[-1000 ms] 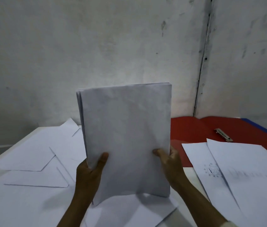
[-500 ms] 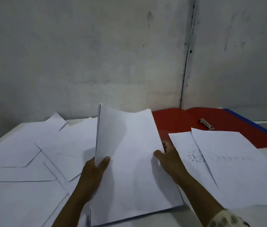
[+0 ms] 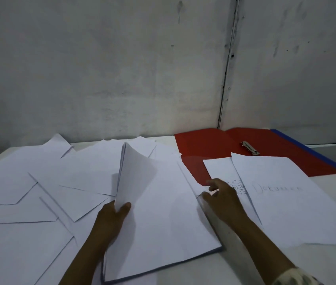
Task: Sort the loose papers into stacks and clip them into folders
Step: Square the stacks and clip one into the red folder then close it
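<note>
One stack lies gathered on the table, my left hand pinching its lifted left edge, right hand spread loose at its right edge, while many sheets lie scattered and the red folder sits open, nothing clipped.

paper stack flat on table, centre front | loose sheets overlapping on table to its left and behind | open folder behind-right against wall, metal clip on it | two sheets right of stack, far edges overlapping folder | second folder's edge under open folder, far right
</note>
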